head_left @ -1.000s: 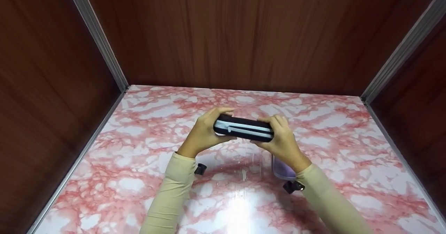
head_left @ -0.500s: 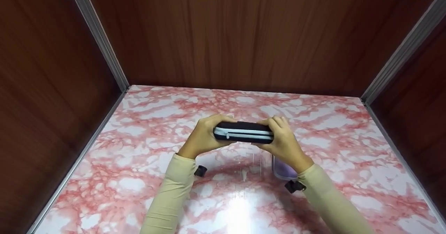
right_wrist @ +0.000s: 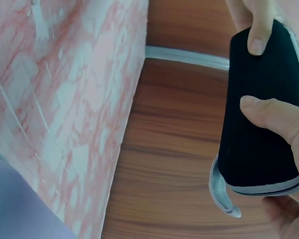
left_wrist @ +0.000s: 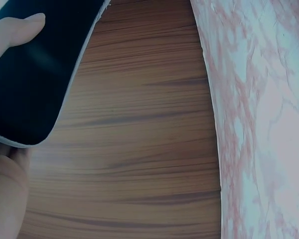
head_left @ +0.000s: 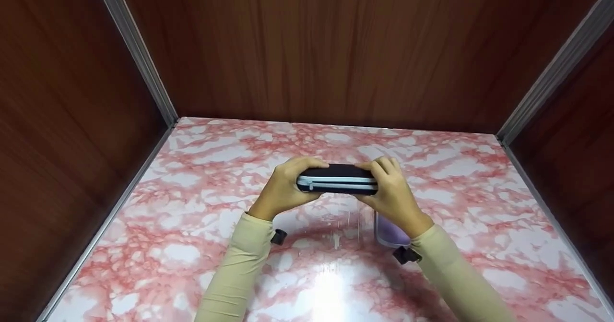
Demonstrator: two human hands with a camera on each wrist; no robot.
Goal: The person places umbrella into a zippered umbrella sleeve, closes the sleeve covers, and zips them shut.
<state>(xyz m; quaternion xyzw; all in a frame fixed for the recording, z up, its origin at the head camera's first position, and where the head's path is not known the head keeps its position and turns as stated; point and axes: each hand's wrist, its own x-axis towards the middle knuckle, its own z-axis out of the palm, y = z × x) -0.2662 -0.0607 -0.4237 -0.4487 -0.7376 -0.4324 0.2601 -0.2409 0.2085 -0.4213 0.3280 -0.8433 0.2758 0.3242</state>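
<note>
A black zip case [head_left: 343,171] with a pale zip is held up above the table by both hands. My left hand [head_left: 290,187] grips its left end; in the left wrist view that thumb [left_wrist: 25,30] lies on the case's flat black side. Around the right end is my right hand [head_left: 391,187], its thumb [right_wrist: 269,112] pressed on the black face in the right wrist view. A pale strap [right_wrist: 219,191] hangs from one end there. The zip pull [head_left: 311,186] sits near the left end. What the case contains is hidden.
On the red-and-white marbled table [head_left: 192,207], a purple thing with a pale rim [head_left: 391,233] lies partly under my right forearm. Brown wood-patterned panels [head_left: 307,48] with metal corner strips [head_left: 136,48] enclose the back and sides.
The case has turned from a slant, right end lower, to nearly level. More of its black upper face shows. Both hands keep their grip on it, and the purple thing stays put.
</note>
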